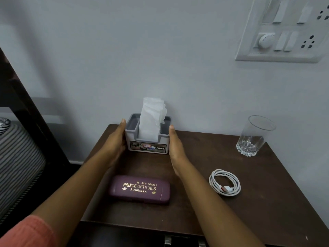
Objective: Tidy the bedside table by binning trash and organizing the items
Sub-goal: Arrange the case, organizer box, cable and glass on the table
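A grey tissue holder point(148, 139) with white tissues point(152, 116) standing up in it sits at the back of the dark wooden bedside table point(267, 202), close to the wall. My left hand point(115, 145) presses flat against its left side and my right hand point(175, 148) against its right side, fingers straight. In front of the holder lies a maroon spectacle case point(139, 189) with gold lettering. A coiled white cable point(225, 181) lies to the right of the case. An empty clear glass point(254, 135) stands at the back right.
A white switch and socket panel point(284, 31) is on the wall above the glass. At the left is a dark bed frame point(26, 104) with striped bedding point(16, 157). Metal drawer handles point(168, 240) show under the table's front edge.
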A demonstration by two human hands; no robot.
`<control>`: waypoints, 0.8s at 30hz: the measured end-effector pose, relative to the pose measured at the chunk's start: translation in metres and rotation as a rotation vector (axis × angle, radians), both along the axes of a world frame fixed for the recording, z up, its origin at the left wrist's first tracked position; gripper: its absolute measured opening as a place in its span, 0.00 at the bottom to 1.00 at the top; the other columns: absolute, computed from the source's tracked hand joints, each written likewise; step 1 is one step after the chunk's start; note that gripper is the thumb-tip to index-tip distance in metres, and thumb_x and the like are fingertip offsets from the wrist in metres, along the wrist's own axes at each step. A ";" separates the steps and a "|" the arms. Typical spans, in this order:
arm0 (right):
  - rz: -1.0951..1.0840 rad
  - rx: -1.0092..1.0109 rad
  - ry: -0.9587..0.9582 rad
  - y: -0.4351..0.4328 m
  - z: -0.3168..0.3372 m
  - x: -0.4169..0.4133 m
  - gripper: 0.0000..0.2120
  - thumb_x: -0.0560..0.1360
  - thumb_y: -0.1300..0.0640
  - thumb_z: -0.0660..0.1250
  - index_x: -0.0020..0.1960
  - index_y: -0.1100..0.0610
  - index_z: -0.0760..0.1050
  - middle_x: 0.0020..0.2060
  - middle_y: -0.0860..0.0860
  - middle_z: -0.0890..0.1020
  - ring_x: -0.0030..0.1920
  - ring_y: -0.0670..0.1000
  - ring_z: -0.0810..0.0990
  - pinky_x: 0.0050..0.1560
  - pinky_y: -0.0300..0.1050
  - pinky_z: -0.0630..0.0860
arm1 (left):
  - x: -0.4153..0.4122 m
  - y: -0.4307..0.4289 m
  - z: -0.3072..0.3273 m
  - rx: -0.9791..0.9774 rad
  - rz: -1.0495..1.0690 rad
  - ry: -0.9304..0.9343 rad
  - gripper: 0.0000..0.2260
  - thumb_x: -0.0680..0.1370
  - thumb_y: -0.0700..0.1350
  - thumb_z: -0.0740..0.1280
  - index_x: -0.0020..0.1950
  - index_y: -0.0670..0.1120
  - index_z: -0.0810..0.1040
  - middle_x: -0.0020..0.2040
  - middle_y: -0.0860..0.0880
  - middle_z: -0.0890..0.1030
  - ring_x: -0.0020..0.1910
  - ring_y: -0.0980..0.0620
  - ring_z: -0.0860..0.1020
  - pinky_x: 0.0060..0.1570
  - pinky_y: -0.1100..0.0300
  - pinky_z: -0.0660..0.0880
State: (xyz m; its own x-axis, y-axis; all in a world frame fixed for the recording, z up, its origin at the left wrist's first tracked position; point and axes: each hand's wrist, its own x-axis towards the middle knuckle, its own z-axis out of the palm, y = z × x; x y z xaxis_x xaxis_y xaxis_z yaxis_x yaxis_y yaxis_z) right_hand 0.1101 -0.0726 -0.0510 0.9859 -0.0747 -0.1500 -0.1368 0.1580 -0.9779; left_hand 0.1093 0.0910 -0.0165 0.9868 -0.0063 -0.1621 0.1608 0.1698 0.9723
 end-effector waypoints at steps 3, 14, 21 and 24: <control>0.011 -0.001 -0.001 0.000 -0.004 -0.005 0.42 0.62 0.25 0.56 0.68 0.48 0.70 0.66 0.47 0.75 0.67 0.47 0.71 0.71 0.52 0.64 | -0.007 0.001 -0.001 -0.018 0.018 0.013 0.17 0.81 0.55 0.53 0.53 0.49 0.78 0.57 0.46 0.81 0.54 0.52 0.80 0.50 0.58 0.77; 0.056 0.065 -0.018 -0.002 -0.012 -0.032 0.43 0.60 0.22 0.61 0.69 0.45 0.68 0.67 0.44 0.74 0.68 0.45 0.70 0.71 0.53 0.62 | -0.029 0.009 -0.010 -0.011 0.001 0.039 0.20 0.78 0.60 0.57 0.59 0.48 0.77 0.60 0.46 0.81 0.59 0.49 0.78 0.63 0.50 0.72; -0.051 -0.167 -0.167 -0.037 -0.002 -0.123 0.27 0.73 0.42 0.65 0.70 0.46 0.65 0.66 0.39 0.69 0.65 0.37 0.68 0.59 0.25 0.64 | -0.092 0.042 -0.010 0.295 0.209 -0.234 0.21 0.75 0.59 0.64 0.65 0.51 0.74 0.64 0.57 0.75 0.63 0.60 0.72 0.66 0.62 0.64; 0.119 -0.422 -0.286 -0.040 -0.024 -0.154 0.34 0.61 0.34 0.72 0.65 0.39 0.69 0.63 0.35 0.72 0.63 0.34 0.71 0.63 0.31 0.67 | -0.137 0.049 -0.027 0.608 0.042 -0.405 0.27 0.66 0.61 0.73 0.65 0.60 0.74 0.58 0.73 0.75 0.60 0.72 0.72 0.59 0.76 0.66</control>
